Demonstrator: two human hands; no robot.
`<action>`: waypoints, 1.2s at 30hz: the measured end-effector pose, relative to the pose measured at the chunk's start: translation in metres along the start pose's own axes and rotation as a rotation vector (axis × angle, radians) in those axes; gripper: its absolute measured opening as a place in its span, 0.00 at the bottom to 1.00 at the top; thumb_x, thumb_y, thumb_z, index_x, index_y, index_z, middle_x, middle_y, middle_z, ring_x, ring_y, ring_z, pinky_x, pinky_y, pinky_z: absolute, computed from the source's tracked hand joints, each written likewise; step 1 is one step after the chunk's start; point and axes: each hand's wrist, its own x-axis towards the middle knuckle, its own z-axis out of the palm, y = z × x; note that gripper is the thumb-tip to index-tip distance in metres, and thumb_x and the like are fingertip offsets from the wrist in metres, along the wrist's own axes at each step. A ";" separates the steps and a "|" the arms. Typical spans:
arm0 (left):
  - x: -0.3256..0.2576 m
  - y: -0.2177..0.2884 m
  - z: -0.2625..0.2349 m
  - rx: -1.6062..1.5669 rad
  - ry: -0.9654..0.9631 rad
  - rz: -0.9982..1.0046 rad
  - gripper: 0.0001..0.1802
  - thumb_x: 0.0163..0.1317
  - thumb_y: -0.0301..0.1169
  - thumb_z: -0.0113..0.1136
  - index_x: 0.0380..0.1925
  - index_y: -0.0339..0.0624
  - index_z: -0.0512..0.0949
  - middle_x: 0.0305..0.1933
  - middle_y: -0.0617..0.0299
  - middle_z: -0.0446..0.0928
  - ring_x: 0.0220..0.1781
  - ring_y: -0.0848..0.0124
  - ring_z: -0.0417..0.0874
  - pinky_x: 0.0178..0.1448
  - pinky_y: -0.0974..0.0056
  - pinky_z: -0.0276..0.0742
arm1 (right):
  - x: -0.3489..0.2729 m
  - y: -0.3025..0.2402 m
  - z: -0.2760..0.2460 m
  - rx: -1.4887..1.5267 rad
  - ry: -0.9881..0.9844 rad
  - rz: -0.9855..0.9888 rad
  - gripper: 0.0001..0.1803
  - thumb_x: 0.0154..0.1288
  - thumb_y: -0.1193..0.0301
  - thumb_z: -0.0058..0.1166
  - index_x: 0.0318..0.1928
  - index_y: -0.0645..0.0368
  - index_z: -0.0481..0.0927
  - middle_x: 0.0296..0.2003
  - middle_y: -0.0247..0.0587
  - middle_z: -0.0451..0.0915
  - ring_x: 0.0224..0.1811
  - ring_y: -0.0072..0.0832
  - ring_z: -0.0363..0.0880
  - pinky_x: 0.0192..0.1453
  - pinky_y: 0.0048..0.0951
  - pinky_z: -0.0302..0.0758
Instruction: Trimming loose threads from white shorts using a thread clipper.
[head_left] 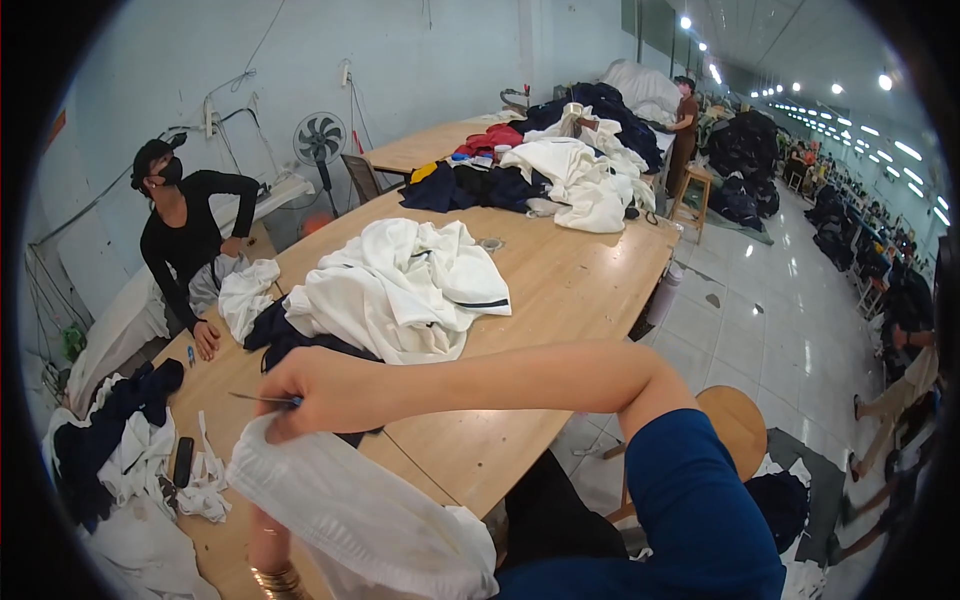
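Note:
My right hand (320, 388) reaches across from the right and is closed on a small thread snipper (262, 399) with a blue grip and a thin metal tip pointing left. Its fingers also touch the top edge of a white garment (350, 510) held up above the wooden table (560, 290). My left forearm, wearing gold bangles (276, 578), rises from the lower edge behind that garment. The fabric hides my left hand, so I cannot tell its grip.
A heap of white and navy garments (400, 285) lies mid-table, with more piles (560, 175) at the far end. A person in black (185, 240) leans on the left edge. A dark phone (183, 460) lies among scraps, and a round wooden stool (738, 425) stands to the right.

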 end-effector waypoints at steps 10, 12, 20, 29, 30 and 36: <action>0.051 0.158 0.035 -0.893 0.069 -0.305 0.27 0.59 0.34 0.54 0.57 0.32 0.62 0.57 0.56 0.66 0.57 0.68 0.66 0.62 0.62 0.59 | -0.011 0.040 -0.002 -0.497 0.479 -0.142 0.14 0.55 0.67 0.56 0.40 0.61 0.74 0.32 0.43 0.74 0.30 0.40 0.75 0.38 0.33 0.71; 0.059 0.136 0.041 -0.934 0.167 -0.353 0.28 0.59 0.33 0.55 0.57 0.32 0.62 0.56 0.55 0.67 0.57 0.68 0.66 0.62 0.62 0.58 | -0.021 0.041 0.012 -0.393 0.423 -0.137 0.17 0.53 0.66 0.58 0.41 0.60 0.72 0.33 0.43 0.72 0.32 0.40 0.75 0.38 0.34 0.71; 0.047 0.157 0.055 -0.331 0.062 0.063 0.28 0.68 0.37 0.45 0.62 0.34 0.54 0.62 0.52 0.59 0.63 0.62 0.61 0.65 0.62 0.54 | -0.045 0.042 0.022 -0.178 0.409 -0.018 0.22 0.47 0.62 0.63 0.38 0.62 0.71 0.33 0.44 0.73 0.34 0.38 0.74 0.39 0.32 0.71; 0.019 0.151 0.026 -0.772 -0.002 -0.202 0.24 0.67 0.38 0.46 0.57 0.32 0.62 0.55 0.57 0.68 0.53 0.71 0.68 0.57 0.67 0.62 | -0.049 0.028 0.008 0.014 0.282 0.002 0.16 0.47 0.67 0.60 0.34 0.64 0.75 0.32 0.42 0.75 0.35 0.35 0.74 0.40 0.30 0.71; 0.018 0.152 0.023 -0.817 -0.001 -0.261 0.24 0.66 0.37 0.47 0.57 0.32 0.62 0.54 0.58 0.69 0.51 0.71 0.69 0.55 0.68 0.64 | -0.050 0.030 0.010 0.029 0.297 -0.047 0.15 0.47 0.69 0.60 0.34 0.65 0.75 0.32 0.42 0.75 0.35 0.35 0.75 0.40 0.30 0.71; 0.020 0.179 0.020 -0.334 0.037 -0.001 0.21 0.57 0.22 0.51 0.53 0.33 0.68 0.48 0.58 0.73 0.49 0.71 0.71 0.53 0.68 0.66 | -0.048 0.006 0.006 -0.259 0.396 -0.244 0.13 0.43 0.78 0.57 0.33 0.62 0.72 0.29 0.44 0.74 0.32 0.39 0.76 0.35 0.33 0.72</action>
